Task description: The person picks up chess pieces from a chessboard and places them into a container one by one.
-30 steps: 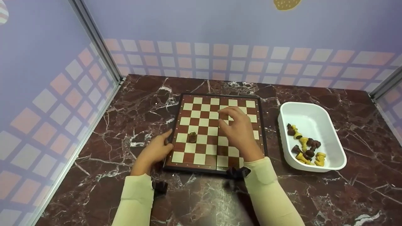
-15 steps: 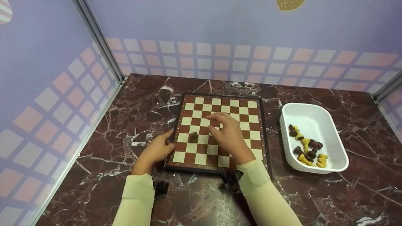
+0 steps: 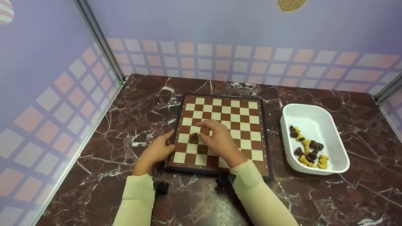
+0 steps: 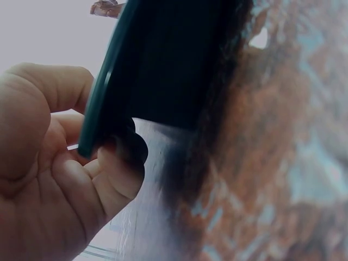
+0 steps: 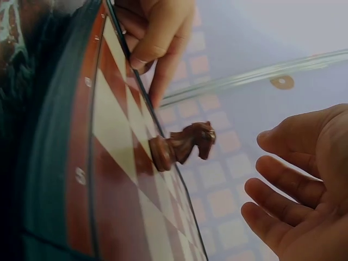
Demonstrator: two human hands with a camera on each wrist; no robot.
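A red-and-cream chessboard [image 3: 234,136] with a dark rim lies on the marble table. One dark brown knight [image 3: 194,138] stands upright on its near-left part; the right wrist view shows the horse-head knight [image 5: 187,145] clearly. My left hand [image 3: 158,150] holds the board's left edge, thumb above and fingers curled beneath, as the left hand [image 4: 70,157] shows in its wrist view. Just right of the knight hovers my right hand [image 3: 219,138], apart from it. In the right wrist view that right hand [image 5: 304,190] has spread, slightly bent fingers and holds nothing.
To the right of the board stands a white tub [image 3: 334,147] with several yellow and dark brown chess pieces [image 3: 306,146] lying in it. Patterned panels [image 3: 204,59] close off the table at the back and sides.
My right hand has moved left and nearer across the board, to beside the knight. The left hand keeps its hold on the board's edge, and the knight stays in place.
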